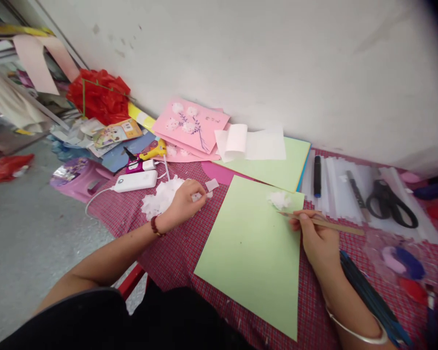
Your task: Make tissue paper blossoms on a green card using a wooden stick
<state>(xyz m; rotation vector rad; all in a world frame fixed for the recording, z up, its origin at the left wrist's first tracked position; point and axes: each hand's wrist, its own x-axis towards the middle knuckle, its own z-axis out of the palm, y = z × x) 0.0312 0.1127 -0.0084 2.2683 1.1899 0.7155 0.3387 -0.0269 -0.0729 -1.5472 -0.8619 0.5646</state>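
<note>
My left hand (184,201) is over a heap of small white paper pieces (153,201), thumb and forefinger pinched together. A small white paper square (212,184) sticks out at those fingertips and appears held by its corner. In my right hand (319,240) is a slim wooden pencil-like stick (337,226), its tip pointing left and down toward the paper. That tip is just below a ruffled white paper tuft (279,199) near the top of a light green sheet (251,257).
Behind lie a pink card with white flowers (193,124), a white paper roll (236,141) and another green sheet (266,167). Black scissors (390,204) and markers are on the right. At left are a yellow glue gun (153,150), a white power bank (136,181) and a pink stool (80,180).
</note>
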